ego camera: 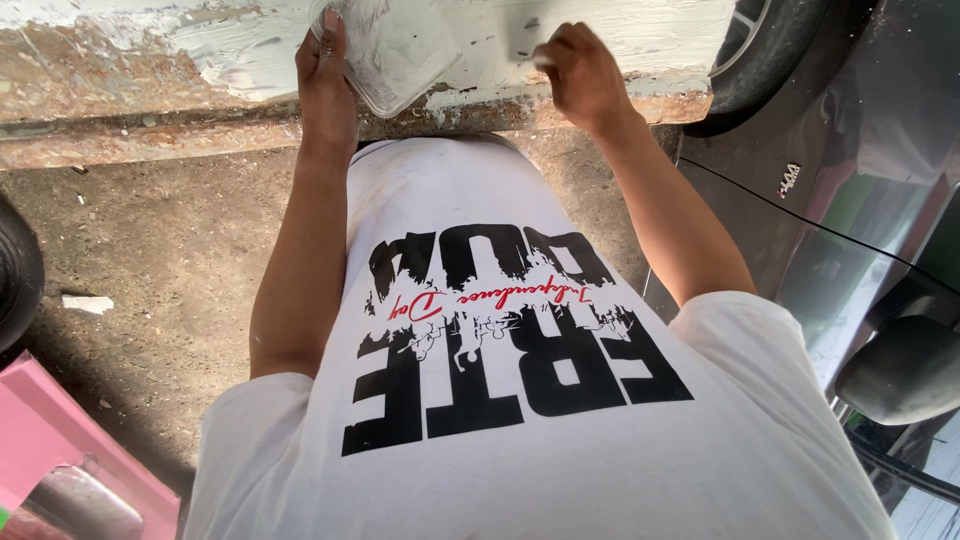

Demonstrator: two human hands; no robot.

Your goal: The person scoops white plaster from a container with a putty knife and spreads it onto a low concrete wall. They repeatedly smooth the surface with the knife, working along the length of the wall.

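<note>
My left hand (325, 85) grips the edge of a clear plastic container (395, 50) smeared with white paste, held against a worn panel (200, 50) coated in patchy white filler. My right hand (583, 75) is closed around a small tool pressed to the same white surface; the tool is mostly hidden by my fingers. My white printed T-shirt (520, 400) fills the lower middle of the head view.
A dirt floor (150, 250) lies to the left. A dark tyre (15, 270) sits at the left edge, and a pink object (50, 440) at the bottom left. A dark car body (850, 200) and a tyre (770, 50) stand close on the right.
</note>
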